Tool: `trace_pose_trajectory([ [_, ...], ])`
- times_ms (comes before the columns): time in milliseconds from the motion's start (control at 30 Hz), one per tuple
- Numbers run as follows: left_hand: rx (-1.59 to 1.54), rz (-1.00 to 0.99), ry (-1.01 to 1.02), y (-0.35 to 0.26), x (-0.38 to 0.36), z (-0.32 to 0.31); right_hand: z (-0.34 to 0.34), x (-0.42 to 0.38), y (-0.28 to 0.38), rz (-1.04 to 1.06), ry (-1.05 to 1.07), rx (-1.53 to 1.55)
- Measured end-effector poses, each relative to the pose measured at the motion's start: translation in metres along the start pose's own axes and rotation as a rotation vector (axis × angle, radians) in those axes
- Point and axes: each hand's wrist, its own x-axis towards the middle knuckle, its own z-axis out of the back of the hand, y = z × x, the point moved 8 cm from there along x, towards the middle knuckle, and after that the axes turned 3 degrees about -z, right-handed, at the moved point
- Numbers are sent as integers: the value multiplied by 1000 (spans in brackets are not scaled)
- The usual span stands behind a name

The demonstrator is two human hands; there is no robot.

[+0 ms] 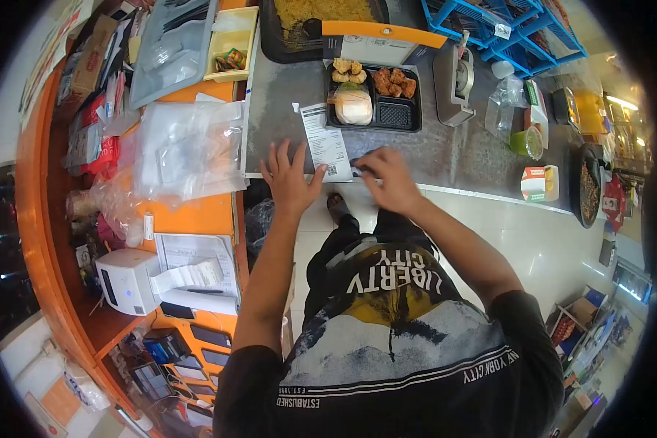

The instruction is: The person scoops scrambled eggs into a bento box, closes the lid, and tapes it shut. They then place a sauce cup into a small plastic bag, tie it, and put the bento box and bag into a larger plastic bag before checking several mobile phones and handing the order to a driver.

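Observation:
My left hand (292,177) has its fingers spread over the counter edge, its thumb close to the lower part of a printed paper receipt (324,136). On the receipt's other side, my right hand (393,179) has its fingers bent together around a small dark thing (355,167) that I cannot make out. Just beyond the receipt sits a black compartment food tray (396,127). It holds a wrapped white bun-like item (353,109), round pale-brown pieces (348,71) and reddish fried pieces (395,83). An orange-edged box lid (384,32) stands upright behind the tray.
A tape dispenser (454,91) stands right of the tray. Clear plastic bags (186,150) cover the orange shelf at left, near a receipt printer (128,282). Blue baskets (504,33) are at the far right, and a small printed carton (539,183) lies near the counter edge.

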Motion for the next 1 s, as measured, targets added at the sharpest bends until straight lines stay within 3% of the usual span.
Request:
trace_pose_trajectory([
  [167,44,-149,-18,10,3,5,-49,48,47,9,132,-177],
  [267,33,-144,-21,8,3,2,-57,57,24,-220,229,-153],
  [367,36,-133,-14,5,4,0,-36,57,-2,-394,151,-143],
  [500,33,-155,-40,4,3,-3,-49,52,34,-116,256,-74],
  [633,23,-140,-13,1,6,0,-50,66,8,-435,274,-88],
  [667,20,-131,3,1,7,0,-44,67,8,-406,270,-60],
  [733,45,-126,20,0,5,0,-18,59,7,-347,258,-7],
  [833,-72,-69,19,7,15,7,69,62,12,-269,212,331],
  [900,-198,-7,-71,15,42,19,148,84,-8,-180,-120,553],
  [967,-319,36,-264,21,103,46,233,125,-42,-269,-449,585],
  [1000,-396,61,-321,22,142,58,255,157,-52,-250,-494,552],
])
